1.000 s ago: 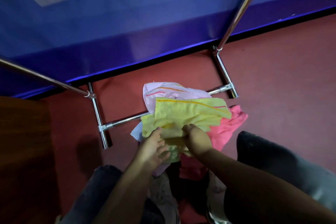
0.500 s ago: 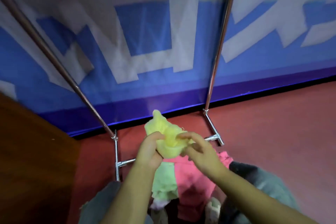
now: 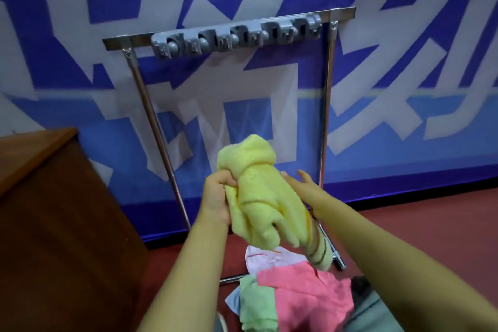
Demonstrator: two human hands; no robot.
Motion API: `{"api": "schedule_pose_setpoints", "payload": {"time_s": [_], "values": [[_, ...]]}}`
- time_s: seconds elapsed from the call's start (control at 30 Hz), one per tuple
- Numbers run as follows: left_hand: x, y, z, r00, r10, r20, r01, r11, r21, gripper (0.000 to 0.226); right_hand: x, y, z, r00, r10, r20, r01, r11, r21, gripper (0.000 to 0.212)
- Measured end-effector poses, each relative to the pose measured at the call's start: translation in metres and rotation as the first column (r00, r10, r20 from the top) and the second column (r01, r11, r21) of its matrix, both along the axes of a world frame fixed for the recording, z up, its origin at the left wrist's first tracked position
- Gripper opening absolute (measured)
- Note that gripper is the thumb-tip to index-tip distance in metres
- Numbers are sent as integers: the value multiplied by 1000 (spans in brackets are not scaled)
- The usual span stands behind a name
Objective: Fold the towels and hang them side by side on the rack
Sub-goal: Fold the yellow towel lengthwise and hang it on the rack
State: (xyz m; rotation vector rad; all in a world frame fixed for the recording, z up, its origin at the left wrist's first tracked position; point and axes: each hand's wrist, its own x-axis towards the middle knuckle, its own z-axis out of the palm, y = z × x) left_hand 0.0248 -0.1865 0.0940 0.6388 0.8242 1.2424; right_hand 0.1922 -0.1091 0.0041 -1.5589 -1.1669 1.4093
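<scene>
A bunched yellow towel (image 3: 262, 191) hangs in the air in front of me. My left hand (image 3: 217, 195) is closed on its left side. My right hand (image 3: 304, 188) lies against its right side with the fingers stretched out; whether it grips the cloth I cannot tell. Behind stands the metal rack (image 3: 327, 105), its top bar carrying a grey strip of clips (image 3: 237, 36) with nothing hung on it. On the floor below my hands lie a pink towel (image 3: 304, 294), a green towel (image 3: 256, 307) and a pale pink towel (image 3: 269, 257).
A dark wooden cabinet (image 3: 54, 224) stands close on the left. A blue and white banner wall (image 3: 404, 89) runs right behind the rack. The floor (image 3: 431, 218) is red. My knee in grey trousers (image 3: 374, 312) is at the bottom right.
The yellow towel has been lifted off the floor pile and raised to chest height. My view has tilted up from the floor, so the rack's top bar shows now.
</scene>
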Motion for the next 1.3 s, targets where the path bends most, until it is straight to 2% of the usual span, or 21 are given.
{"api": "schedule_pose_setpoints", "payload": {"time_s": [0.07, 0.13, 0.2, 0.27, 0.3, 0.4, 0.43, 0.5, 0.57, 0.6, 0.67, 0.7, 0.77, 0.8, 0.9, 0.97, 1.0, 1.17, 1.3], "values": [[1, -6, 12, 998, 51, 33, -52, 999, 15, 35, 5, -6, 5, 975, 187, -119, -202, 971, -129, 62], [2, -8, 20, 995, 88, 47, -89, 995, 32, 37, 11, -10, 5, 909, 327, -260, -385, 897, -218, 61], [3, -10, 24, 992, 111, 68, -114, 993, 40, 42, 13, -14, 16, 896, 318, -308, -380, 910, -166, 39], [1, -9, 23, 988, 121, 92, -126, 991, 46, 35, 15, -13, 31, 915, 225, -336, -257, 965, -55, 18], [-2, -6, 19, 988, 122, 98, -126, 991, 38, 32, 14, -15, 42, 932, 200, -304, -209, 978, 3, 14], [-10, 5, 2, 990, 114, 78, -114, 993, -7, 29, 14, -14, 69, 992, 126, -7, -122, 972, 200, 12], [-14, 10, -5, 993, 100, 60, -99, 995, -25, 27, 13, -13, 79, 996, 83, 45, -93, 952, 292, 12], [-19, 21, -18, 997, 76, -18, -77, 995, -65, 31, 11, -12, 99, 999, 35, 3, -32, 887, 461, 10], [-22, 33, -30, 991, 60, -119, -70, 994, -85, 51, 7, -11, 116, 997, 51, -53, -13, 828, 561, 11], [-21, 36, -33, 977, 55, -206, -73, 994, -79, 52, 6, -10, 123, 997, 61, -40, -25, 806, 591, 14], [-18, 40, -35, 893, 29, -449, -62, 996, -59, 37, 2, -8, 137, 996, 88, 33, -89, 773, 628, 18], [-17, 42, -35, 814, -5, -581, -32, 998, -54, 30, 0, -7, 142, 992, 101, 70, -123, 758, 641, 18], [-16, 45, -28, 701, -27, -713, 2, 999, -36, 23, -5, -4, 152, 985, 127, 116, -172, 723, 669, 18], [-17, 46, -21, 707, 12, -708, -7, 1000, 10, 31, -7, -4, 157, 981, 144, 130, -194, 706, 681, 20], [-21, 48, 7, 897, 100, -431, 0, 974, 226, 45, -12, -1, 165, 958, 225, 181, -286, 665, 689, 31], [-24, 51, 24, 951, 72, -302, 22, 955, 295, 55, -17, 0, 167, 927, 276, 255, -375, 645, 666, 39], [-26, 54, 30, 953, 63, -296, 31, 953, 302, 58, -19, 1, 168, 911, 301, 283, -413, 639, 649, 41], [-30, 60, 41, 813, 6, -583, 215, 926, 310, 43, -22, 10, 163, 913, 327, 242, -404, 660, 633, 35], [-31, 65, 37, 679, 130, -723, 303, 847, 437, 43, -19, 12, 159, 936, 230, 265, -349, 701, 622, 24]]}}
